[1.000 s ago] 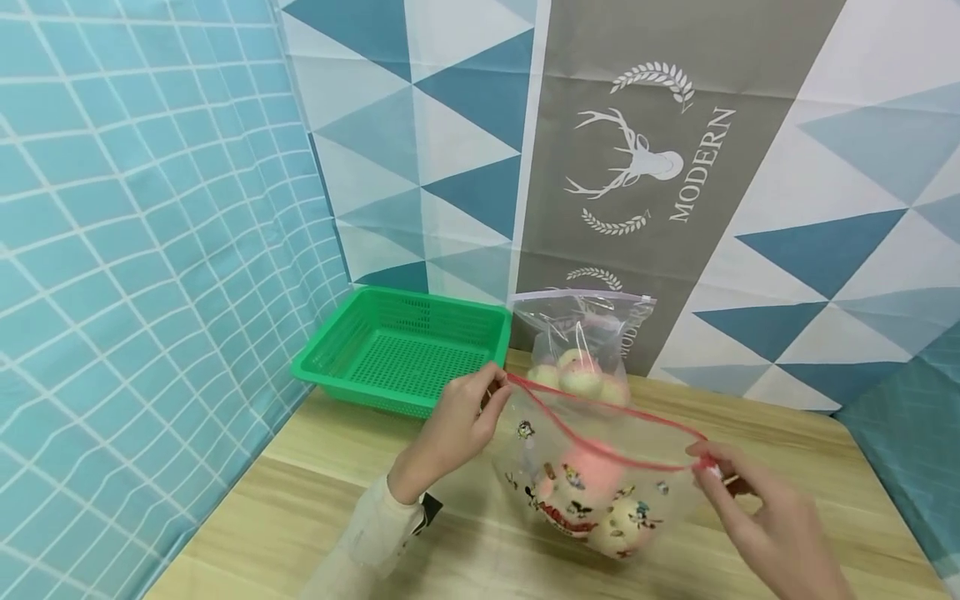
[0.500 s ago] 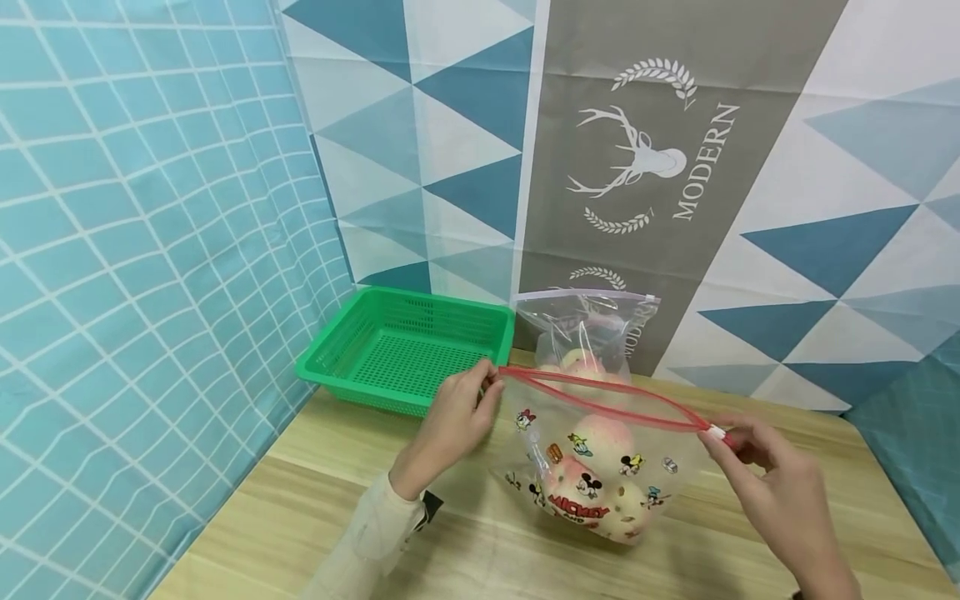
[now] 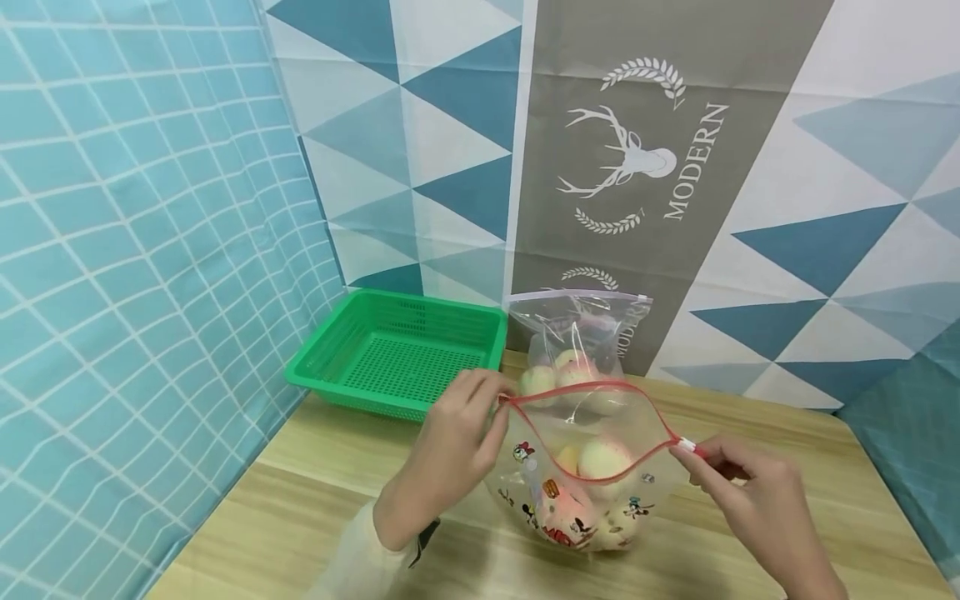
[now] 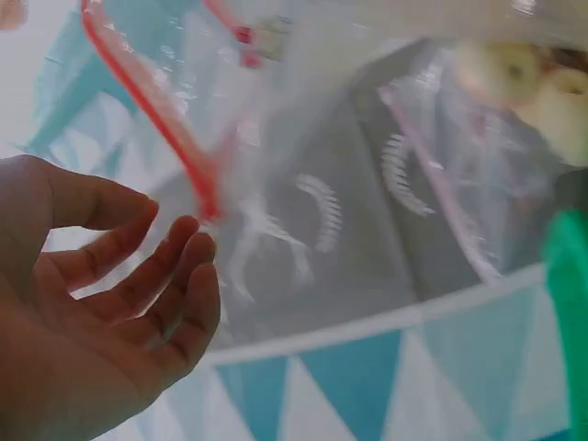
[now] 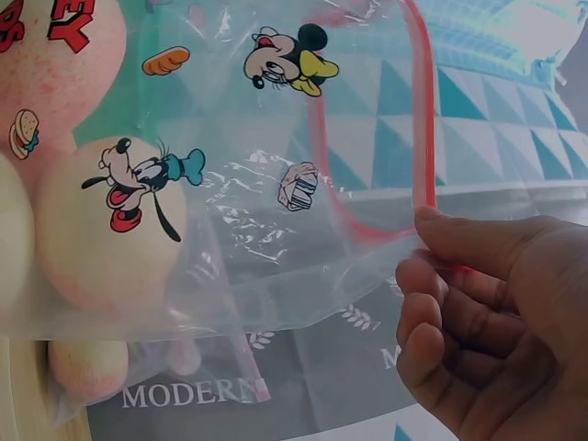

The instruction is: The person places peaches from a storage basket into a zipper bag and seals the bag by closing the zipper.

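A clear zip bag (image 3: 525,487) with cartoon prints and a red zip rim stands in front of me, its mouth spread wide. Several pale yellow and pink peaches (image 3: 603,460) lie in its lower part. My left hand (image 3: 453,454) pinches the bag's left top corner; in the left wrist view the red corner sits right at the fingertips. On the other side, my right hand (image 3: 757,500) grips the right end of the rim between thumb and curled fingers, by the white zip slider (image 3: 686,445). In the right wrist view the thumb (image 5: 469,241) presses on the red strip.
Behind the held bag stands a second clear bag (image 3: 547,312) with a lilac zip, also holding several peaches. A green perforated basket (image 3: 397,408) with nothing in it is at the back left of the wooden table (image 3: 300,492). Patterned cloth (image 3: 450,167) covers the walls.
The red rim has gone from a narrow slit to a wide opening. My right hand has come a little inward and down; the left still holds its corner. The peaches inside have shifted.
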Motion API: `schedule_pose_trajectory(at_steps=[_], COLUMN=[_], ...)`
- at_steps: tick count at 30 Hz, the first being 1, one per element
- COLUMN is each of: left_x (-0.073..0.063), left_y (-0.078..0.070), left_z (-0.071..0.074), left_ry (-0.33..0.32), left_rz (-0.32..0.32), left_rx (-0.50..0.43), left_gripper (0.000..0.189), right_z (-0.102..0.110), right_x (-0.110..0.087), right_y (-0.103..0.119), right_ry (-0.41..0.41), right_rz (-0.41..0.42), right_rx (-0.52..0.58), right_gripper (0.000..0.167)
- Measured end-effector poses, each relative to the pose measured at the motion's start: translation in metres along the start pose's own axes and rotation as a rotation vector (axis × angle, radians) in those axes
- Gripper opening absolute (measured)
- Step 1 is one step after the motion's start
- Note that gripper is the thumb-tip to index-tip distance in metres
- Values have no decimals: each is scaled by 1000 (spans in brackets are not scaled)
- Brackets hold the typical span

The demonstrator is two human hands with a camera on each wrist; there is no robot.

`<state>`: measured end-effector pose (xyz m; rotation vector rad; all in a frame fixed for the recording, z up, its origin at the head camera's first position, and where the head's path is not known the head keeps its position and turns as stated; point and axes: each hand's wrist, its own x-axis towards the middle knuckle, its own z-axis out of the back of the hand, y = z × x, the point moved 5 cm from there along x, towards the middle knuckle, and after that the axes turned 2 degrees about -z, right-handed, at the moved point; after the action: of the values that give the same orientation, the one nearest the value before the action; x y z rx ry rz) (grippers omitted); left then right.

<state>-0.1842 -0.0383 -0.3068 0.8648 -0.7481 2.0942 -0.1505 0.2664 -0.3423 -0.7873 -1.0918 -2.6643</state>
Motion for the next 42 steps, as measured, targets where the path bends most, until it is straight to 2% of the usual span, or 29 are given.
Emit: schedule_pose_trajectory(at_steps=[3, 8, 10, 12, 17, 20, 23, 31, 38, 42], left_x=[9, 22, 25, 26, 24, 21, 18, 15, 15, 14], left_y=[-27, -65, -75, -83, -93, -94, -93, -92, -90, -89], left_z=[0, -20, -29, -38, -56, -61, -64, -62, -61, -61], left_ry=[41, 237, 303, 342, 368, 363, 361, 370, 367, 357], left_rz=[-131, -308, -351, -396, -479, -495, -496, -519, -516, -519], left_rx=[31, 124, 171, 242, 360, 384, 389, 360, 335, 336], left_gripper=[17, 24, 26, 26, 16, 10, 9, 9, 11, 15], right_z=[0, -4, -7, -11, -15, -16, -16, -16, -15, -16], right_x=[-3, -8, -11, -15, -24, -26, -28, -34, -34, -35], right_y=[6, 19, 25, 31, 45, 50, 52, 50, 54, 54], right_ry=[18, 79, 120, 154, 174, 149, 125, 67, 69, 55], right_rz=[32, 160, 207, 244, 356, 427, 460, 459, 457, 458], right_rx=[-1, -10, -13, -16, -24, -21, -15, 2, -36, -18], right_gripper=[13, 19, 22, 26, 34, 36, 39, 35, 37, 34])
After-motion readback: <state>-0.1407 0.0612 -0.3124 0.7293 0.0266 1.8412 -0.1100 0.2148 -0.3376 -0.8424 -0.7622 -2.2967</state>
